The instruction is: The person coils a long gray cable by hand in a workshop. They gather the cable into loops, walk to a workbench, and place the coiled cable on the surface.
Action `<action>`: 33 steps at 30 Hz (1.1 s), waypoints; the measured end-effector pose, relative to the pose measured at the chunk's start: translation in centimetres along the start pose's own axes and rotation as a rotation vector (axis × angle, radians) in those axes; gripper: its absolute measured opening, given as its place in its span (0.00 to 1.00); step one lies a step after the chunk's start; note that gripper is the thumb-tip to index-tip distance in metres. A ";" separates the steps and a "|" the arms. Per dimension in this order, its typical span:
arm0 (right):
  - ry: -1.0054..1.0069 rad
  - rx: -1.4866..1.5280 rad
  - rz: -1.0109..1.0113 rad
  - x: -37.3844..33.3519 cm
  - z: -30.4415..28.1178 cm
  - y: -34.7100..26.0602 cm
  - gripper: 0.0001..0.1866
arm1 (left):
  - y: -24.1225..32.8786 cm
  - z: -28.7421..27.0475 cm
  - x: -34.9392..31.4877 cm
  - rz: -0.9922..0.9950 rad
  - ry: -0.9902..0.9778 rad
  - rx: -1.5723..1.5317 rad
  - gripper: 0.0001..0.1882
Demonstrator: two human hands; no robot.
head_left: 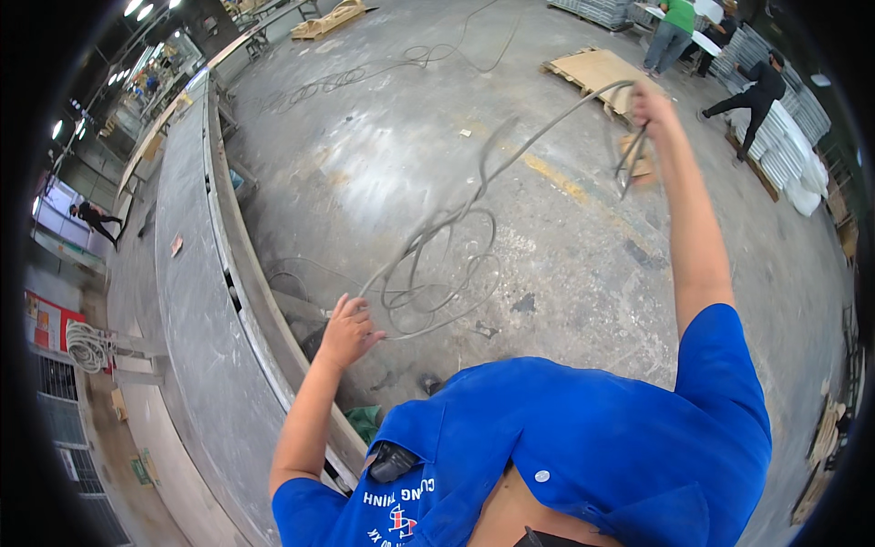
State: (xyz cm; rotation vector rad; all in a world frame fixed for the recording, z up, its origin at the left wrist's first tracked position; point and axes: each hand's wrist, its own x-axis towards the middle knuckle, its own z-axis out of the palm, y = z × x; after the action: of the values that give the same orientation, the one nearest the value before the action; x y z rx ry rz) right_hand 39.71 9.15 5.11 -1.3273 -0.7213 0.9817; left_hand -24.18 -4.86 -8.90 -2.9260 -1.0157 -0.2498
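A long grey cable (538,137) stretches in loose loops between my two hands, above the concrete floor. Raised far out to the right, my right hand (653,106) is closed around one part of it, and a short doubled length dangles below the fist. My left hand (348,334) is lower, beside the long bench, with its fingers curled around the cable at the other side of the loops. Several coils (437,264) sag between the hands. Whether the lowest loops touch the floor I cannot tell.
A long grey bench (196,246) runs along my left. More cable (419,56) lies in loops across the far floor. A wooden pallet with a board (592,68) is at the upper right, near people and white stacks (779,146). Coiled rope (87,346) hangs at far left.
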 end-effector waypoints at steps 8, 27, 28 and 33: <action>0.396 0.349 -0.252 -1.7 -15.5 -16.8 0.17 | -11.5 5.9 -19.6 -0.461 -0.496 0.244 0.21; -0.196 -0.094 -0.272 -20.7 3.2 -23.6 0.15 | 3.5 9.2 18.0 -0.045 0.285 -0.733 0.49; -0.220 -0.082 -0.272 -21.1 4.1 -23.5 0.15 | 6.3 8.7 20.7 -0.036 0.336 -0.793 0.49; -0.425 -0.077 -0.362 -23.9 7.7 -23.2 0.16 | 13.9 6.2 28.6 0.001 0.296 -0.820 0.46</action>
State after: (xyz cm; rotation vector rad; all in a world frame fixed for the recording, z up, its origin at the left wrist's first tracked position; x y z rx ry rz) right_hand 26.32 -7.96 31.46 -1.0094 -1.2853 0.9525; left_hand 7.39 2.31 -10.04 -3.3722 -1.0384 -1.3416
